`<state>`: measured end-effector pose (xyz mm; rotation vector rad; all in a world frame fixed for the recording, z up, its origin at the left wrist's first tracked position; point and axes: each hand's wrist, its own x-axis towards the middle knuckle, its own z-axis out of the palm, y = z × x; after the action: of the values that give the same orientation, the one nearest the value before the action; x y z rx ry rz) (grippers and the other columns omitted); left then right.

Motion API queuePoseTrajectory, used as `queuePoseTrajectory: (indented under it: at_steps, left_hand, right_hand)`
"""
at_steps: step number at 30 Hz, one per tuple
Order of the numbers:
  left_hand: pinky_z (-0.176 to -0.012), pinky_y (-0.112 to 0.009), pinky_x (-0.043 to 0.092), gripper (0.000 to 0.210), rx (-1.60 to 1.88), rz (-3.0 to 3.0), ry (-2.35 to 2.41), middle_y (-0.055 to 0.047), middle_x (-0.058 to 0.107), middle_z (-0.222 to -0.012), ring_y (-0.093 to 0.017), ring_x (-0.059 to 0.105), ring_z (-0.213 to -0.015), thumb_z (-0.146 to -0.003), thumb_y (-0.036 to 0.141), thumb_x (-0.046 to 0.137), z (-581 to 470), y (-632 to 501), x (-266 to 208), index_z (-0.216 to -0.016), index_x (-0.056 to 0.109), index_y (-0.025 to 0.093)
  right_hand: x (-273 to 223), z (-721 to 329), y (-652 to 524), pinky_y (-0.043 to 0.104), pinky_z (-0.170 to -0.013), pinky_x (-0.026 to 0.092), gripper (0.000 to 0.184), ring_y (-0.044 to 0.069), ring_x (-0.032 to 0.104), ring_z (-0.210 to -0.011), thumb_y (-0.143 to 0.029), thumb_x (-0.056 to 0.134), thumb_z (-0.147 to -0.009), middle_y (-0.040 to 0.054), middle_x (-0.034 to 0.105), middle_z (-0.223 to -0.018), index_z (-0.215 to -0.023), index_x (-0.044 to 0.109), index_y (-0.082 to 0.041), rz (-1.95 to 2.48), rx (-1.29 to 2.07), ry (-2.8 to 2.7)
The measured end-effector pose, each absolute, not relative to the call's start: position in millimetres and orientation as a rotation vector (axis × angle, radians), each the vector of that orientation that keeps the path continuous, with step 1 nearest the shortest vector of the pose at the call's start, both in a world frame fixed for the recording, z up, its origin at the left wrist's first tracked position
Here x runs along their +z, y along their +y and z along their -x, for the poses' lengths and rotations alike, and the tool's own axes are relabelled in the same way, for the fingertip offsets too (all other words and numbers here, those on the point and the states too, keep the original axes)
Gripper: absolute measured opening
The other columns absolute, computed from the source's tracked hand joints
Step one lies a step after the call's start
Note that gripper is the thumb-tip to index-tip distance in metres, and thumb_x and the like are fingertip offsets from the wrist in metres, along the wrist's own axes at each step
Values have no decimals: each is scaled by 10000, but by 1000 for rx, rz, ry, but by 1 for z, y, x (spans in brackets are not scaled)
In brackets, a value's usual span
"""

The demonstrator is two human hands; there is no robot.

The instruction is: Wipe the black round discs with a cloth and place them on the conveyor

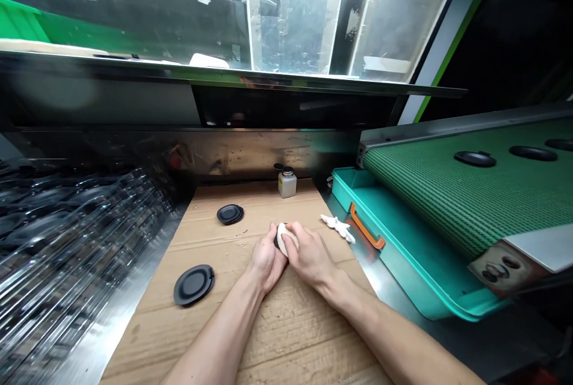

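Above the middle of a cardboard sheet (308, 319), my left hand (265, 261) is closed on a black round part (276, 243), mostly covered by my fingers. My right hand (312, 255) pinches a white pad (286, 240), possibly folded cloth, and presses it against that part. To the left on the cardboard lie a larger black disc (193, 285) and, farther back, a smaller black disc (229, 213) that seems to overlap another. A squarish bottle (287, 184) with liquid and a dark cap stands at the back edge. A crumpled white cloth-like piece (338, 228) lies right of my hands.
On the right, a green conveyor belt (434, 194) carries several black parts (475, 159). Under its end sits a teal bin (416, 277) with an orange handle (366, 230). Stacked clear plastic trays (80, 253) holding dark parts fill the left. A metal ledge (250, 155) runs behind the cardboard.
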<state>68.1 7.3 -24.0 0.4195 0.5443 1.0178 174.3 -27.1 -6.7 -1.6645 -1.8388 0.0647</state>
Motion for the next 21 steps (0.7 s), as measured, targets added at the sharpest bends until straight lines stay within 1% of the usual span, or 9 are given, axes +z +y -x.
queuePoseTrajectory:
  at_steps: [2,5,7,10,12,14,16,19,21]
  left_hand:
    - [-983,-354,484,308,1020,-440,529,-144,695,-1050,-223,623,-1072,-945,310,427,-69,7,-24,-1016,638,96]
    - [-985,-397,480,343,982,-485,541,-144,688,-1086,-236,610,-1099,-952,341,405,-69,5,-23,-1046,635,105]
    - [-985,-399,478,343,993,-488,569,-153,688,-1083,-244,606,-1105,-945,353,421,-70,4,-23,-1006,642,98]
    - [-994,-363,472,300,1018,-473,565,-160,690,-1074,-241,607,-1104,-932,321,457,-69,5,-24,-948,648,90]
    - [-995,-371,472,306,1006,-461,528,-157,688,-1085,-241,605,-1112,-941,312,435,-68,6,-24,-976,646,92]
    - [-988,-404,478,344,995,-454,506,-163,681,-1104,-248,601,-1120,-954,322,393,-68,8,-24,-1027,636,90]
    - [-979,-429,482,365,994,-453,517,-177,674,-1114,-260,602,-1116,-954,338,386,-68,8,-24,-1045,626,80]
    - [-969,-425,487,348,980,-490,531,-178,677,-1094,-267,616,-1089,-933,361,440,-71,7,-24,-1037,625,85]
    - [-967,-416,488,323,972,-539,518,-166,679,-1085,-262,622,-1075,-923,354,468,-72,5,-24,-1042,626,99]
  right_hand:
    - [-6,-175,-25,253,-670,407,193,188,637,-808,-318,376,-966,63,669,-940,-1027,523,-210,1689,44,-1800]
    - [-5,-175,-23,271,-657,399,223,208,637,-799,-315,341,-973,85,662,-926,-991,530,-199,1815,-46,-1711]
    - [-4,-173,-25,269,-654,400,209,205,639,-784,-318,354,-965,75,666,-907,-974,529,-203,1793,-1,-1729]
    - [-3,-172,-29,251,-652,408,174,192,645,-781,-331,401,-943,42,681,-882,-990,530,-224,1705,147,-1752]
    - [1,-176,-29,253,-648,406,175,195,644,-768,-341,432,-924,34,686,-838,-985,554,-230,1749,155,-1698]
    - [7,-183,-29,260,-651,406,184,197,638,-757,-349,464,-905,35,682,-787,-946,594,-225,1798,147,-1625]
    - [13,-190,-30,251,-635,412,192,182,632,-736,-356,500,-881,28,683,-772,-905,626,-214,1734,323,-1603]
    - [17,-196,-34,214,-544,405,186,141,606,-640,-354,559,-833,5,670,-726,-865,640,-190,1545,768,-1571]
    - [16,-197,-34,201,-507,392,178,127,587,-603,-334,588,-801,2,656,-698,-857,638,-173,1508,899,-1497]
